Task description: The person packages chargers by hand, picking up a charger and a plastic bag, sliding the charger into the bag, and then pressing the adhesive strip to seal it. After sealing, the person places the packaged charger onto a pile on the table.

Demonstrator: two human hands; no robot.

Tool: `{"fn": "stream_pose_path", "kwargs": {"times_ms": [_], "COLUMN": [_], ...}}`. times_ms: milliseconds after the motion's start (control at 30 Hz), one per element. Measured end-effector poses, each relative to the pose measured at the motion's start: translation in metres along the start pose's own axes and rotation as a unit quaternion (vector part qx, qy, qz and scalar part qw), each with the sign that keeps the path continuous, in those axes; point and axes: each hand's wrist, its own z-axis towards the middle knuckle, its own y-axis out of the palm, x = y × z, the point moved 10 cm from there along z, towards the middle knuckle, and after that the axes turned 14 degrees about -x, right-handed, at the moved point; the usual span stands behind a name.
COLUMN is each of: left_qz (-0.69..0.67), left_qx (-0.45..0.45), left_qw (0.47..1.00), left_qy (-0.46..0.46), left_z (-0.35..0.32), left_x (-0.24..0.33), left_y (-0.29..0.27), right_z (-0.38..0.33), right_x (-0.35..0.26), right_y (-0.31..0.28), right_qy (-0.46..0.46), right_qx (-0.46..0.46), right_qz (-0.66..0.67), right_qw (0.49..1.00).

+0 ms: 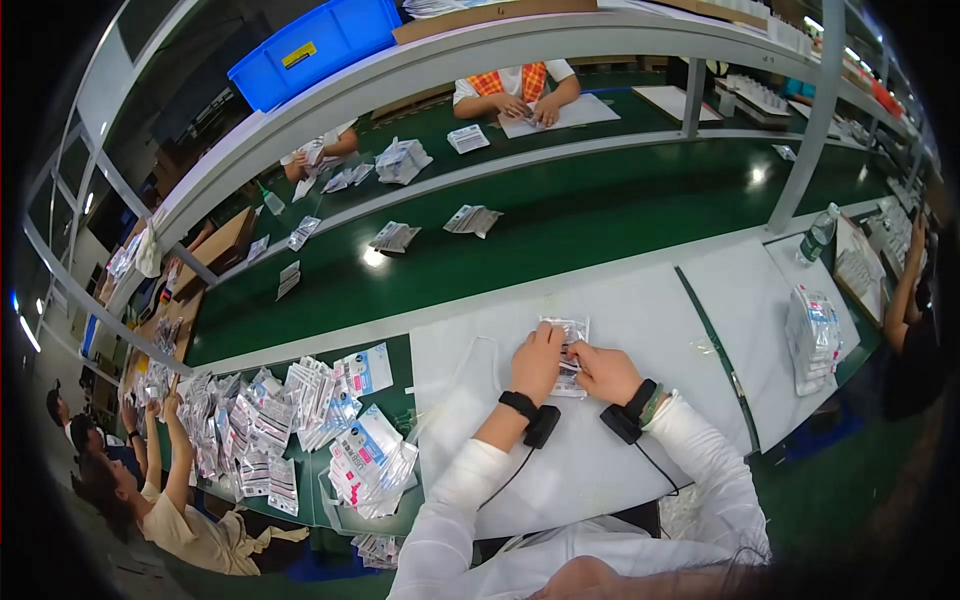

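A small silvery printed packet (573,327) lies under my hands on the white sheet covering the worktop (600,460). My left hand (537,362) presses down on its left side with the fingers curled over it. On its right edge, my right hand (606,373) grips with thumb and bent fingers. My hands cover much of the packet, so I cannot tell whether it is one or several stacked. Left of my arms, a big heap of similar packets (255,415) spreads over the green surface, with a pile of pink-and-blue printed packets (370,455) at its near right.
Beyond the sheet runs a green conveyor belt (600,220) carrying scattered packets (472,220). To the right stand a bundle of packets (812,340) and a plastic bottle (818,236). A metal shelf with a blue bin (315,50) spans overhead. Co-workers sit across and at both sides.
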Motion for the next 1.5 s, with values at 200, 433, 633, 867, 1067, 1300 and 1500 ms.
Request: {"fn": "stream_pose_path", "kwargs": {"times_ms": [200, 433, 633, 867, 1067, 1300, 1500], "left_qz": [-0.169, -0.039, 0.010, 0.013, -0.034, -0.119, -0.161], "left_qx": [-0.015, -0.051, -0.069, -0.135, -0.139, -0.117, -0.068], "left_qw": [0.979, 0.984, 0.982, 0.979, 0.974, 0.980, 0.983], "left_qy": [0.116, 0.165, 0.176, 0.154, 0.176, 0.112, 0.054], "left_z": [-0.041, -0.058, -0.059, -0.056, -0.060, -0.054, -0.052], "left_x": [-0.002, -0.010, -0.018, -0.027, -0.033, -0.041, -0.045], "left_y": [-0.017, -0.010, -0.007, -0.002, 0.001, 0.010, 0.010], "right_z": [-0.018, -0.031, -0.036, -0.038, -0.032, -0.005, -0.002], "right_x": [-0.003, -0.013, -0.011, 0.004, 0.004, -0.055, -0.063], "right_y": [-0.019, -0.021, -0.023, -0.022, -0.030, 0.014, 0.036], "right_qy": [-0.056, -0.119, -0.075, -0.048, -0.013, -0.047, -0.052], "right_qx": [-0.001, 0.010, 0.018, 0.035, 0.079, 0.080, 0.079], "right_qz": [-0.040, -0.146, -0.186, -0.166, -0.136, -0.159, -0.165], "right_qw": [0.998, 0.982, 0.980, 0.984, 0.988, 0.983, 0.982]}}
